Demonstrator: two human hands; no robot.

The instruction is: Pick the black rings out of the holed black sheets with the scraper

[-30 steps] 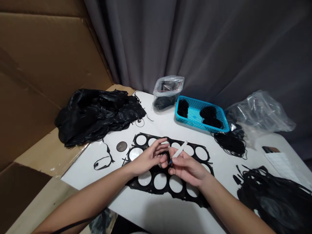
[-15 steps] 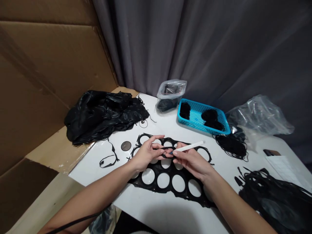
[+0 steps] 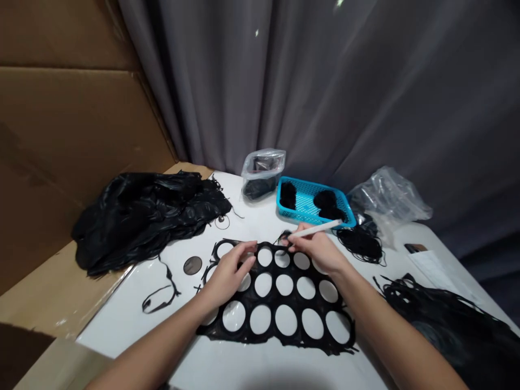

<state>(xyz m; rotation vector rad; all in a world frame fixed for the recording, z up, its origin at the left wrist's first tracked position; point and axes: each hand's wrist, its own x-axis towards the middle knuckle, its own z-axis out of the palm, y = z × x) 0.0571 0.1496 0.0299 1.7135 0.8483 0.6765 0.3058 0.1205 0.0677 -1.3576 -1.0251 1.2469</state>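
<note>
A black sheet with rows of large round holes [image 3: 274, 294] lies flat in front of me on the white table. My left hand [image 3: 231, 268] rests on its left part, fingers stretched out and thumb apart, with nothing seen in it. At the sheet's far edge, my right hand [image 3: 314, 249] grips a slim white pen-like tool [image 3: 316, 228], whose rear end points right. Something small and dark [image 3: 284, 236] shows by the right fingertips; I cannot tell whether it is held. The tool's tip is hidden.
A blue basket [image 3: 280, 211] with black bundles and a clear bag [image 3: 264, 173] stand behind. Black sheets [image 3: 142, 222] are heaped left, near a dark disc [image 3: 192, 265] and a black loop [image 3: 158, 295]. Black strips [image 3: 455, 319] and a plastic bag [image 3: 394, 195] lie right.
My hands, earlier together over the sheet around a black strip, are now apart. The left hand's fingers have spread on the sheet; the right has moved to its far edge. The view has shifted.
</note>
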